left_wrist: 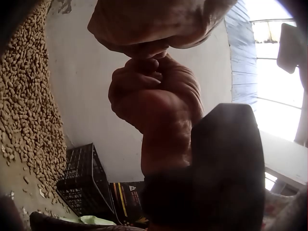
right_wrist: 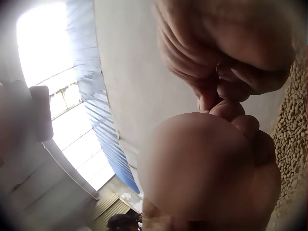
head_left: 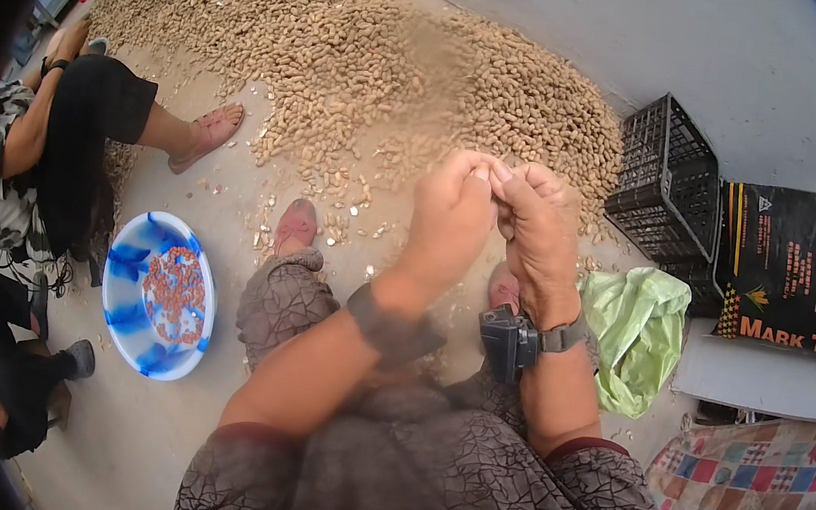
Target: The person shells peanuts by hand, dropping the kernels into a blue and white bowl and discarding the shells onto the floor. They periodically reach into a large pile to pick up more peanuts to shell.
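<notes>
My left hand [head_left: 450, 225] and right hand [head_left: 542, 240] meet at the fingertips in front of my body, above my knees. Thumbs and index fingers on both sides are curled and pressed together, pinching what seems to be a peanut, nearly all hidden by the fingers even in the wrist views. Beyond the hands a broad heap of unshelled peanuts [head_left: 349, 67] lies against the wall. Left of my legs stands a blue and white basin [head_left: 153, 370] with reddish shelled peanuts [head_left: 174, 294] in it.
Black plastic crates [head_left: 669, 174], a printed black sack [head_left: 799, 269] and a pale green plastic bag [head_left: 632, 336] stand to the right. A patchwork cloth [head_left: 753, 496] lies nearer. At the left sits another person [head_left: 101, 119], legs reaching towards the heap. Loose peanuts litter the floor.
</notes>
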Demonstrator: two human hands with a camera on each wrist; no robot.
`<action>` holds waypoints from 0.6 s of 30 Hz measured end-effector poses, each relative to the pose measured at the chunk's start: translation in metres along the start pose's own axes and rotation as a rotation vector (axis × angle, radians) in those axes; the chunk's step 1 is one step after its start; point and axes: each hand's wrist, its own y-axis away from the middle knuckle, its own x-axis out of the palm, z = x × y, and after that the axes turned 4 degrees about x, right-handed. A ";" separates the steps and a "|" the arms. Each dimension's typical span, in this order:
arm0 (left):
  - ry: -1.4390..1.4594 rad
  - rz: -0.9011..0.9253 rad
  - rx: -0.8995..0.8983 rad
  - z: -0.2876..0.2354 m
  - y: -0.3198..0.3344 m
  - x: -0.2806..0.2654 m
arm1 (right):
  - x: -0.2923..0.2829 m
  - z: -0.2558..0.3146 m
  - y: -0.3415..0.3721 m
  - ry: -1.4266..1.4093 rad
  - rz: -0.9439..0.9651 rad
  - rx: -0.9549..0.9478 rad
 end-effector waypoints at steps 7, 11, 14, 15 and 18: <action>0.159 -0.044 -0.145 -0.002 -0.001 -0.006 | 0.009 -0.006 0.001 0.087 -0.076 -0.044; 0.320 -0.077 -0.241 -0.009 -0.001 -0.006 | 0.012 -0.006 0.003 0.001 -0.041 -0.043; 0.448 0.059 -0.303 -0.010 -0.008 -0.020 | 0.019 0.002 0.009 -0.168 -0.004 -0.014; 0.449 0.061 -0.299 -0.012 -0.008 -0.022 | 0.018 0.001 0.008 -0.166 -0.003 -0.017; 0.495 0.175 -0.282 -0.020 -0.011 -0.021 | 0.010 0.003 0.003 -0.251 0.005 -0.030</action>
